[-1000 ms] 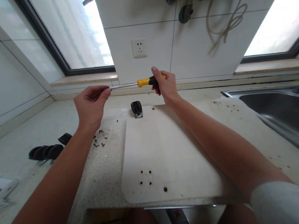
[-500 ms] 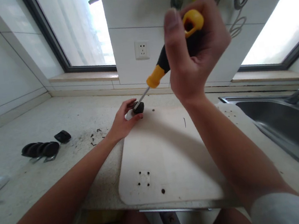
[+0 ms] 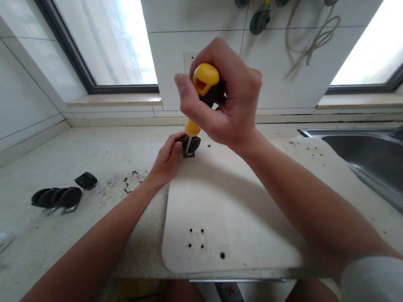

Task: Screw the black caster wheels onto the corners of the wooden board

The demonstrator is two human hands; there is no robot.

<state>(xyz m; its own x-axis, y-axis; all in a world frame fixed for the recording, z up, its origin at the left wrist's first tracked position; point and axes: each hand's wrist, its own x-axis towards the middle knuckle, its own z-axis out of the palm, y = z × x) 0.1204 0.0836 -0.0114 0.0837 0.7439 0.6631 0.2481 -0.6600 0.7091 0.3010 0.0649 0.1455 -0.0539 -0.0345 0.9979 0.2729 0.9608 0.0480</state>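
Kitchen counter [image 3: 107,138] was cluttered: right hand [image 3: 234,99] clutched a screwdriver [image 3: 207,78], tip down by the wheel [image 3: 195,145] on the board's [image 3: 239,215] far-left corner; left hand [image 3: 167,159] touched it, couldn't tell if gripping. Screws [image 3: 127,186], other wheels [image 3: 69,197] sat left, sink [image 3: 392,165] right, socket [image 3: 188,57] half-blocked by knuckles.

right grip [image 3: 230,98]: around screwdriver [image 3: 206,77], angled down | left grip [image 3: 167,162]: touching caster [image 3: 195,144] | caster: on white board [image 3: 227,207]

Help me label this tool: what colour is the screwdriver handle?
The screwdriver handle is yellow and black; the head view shows it best.
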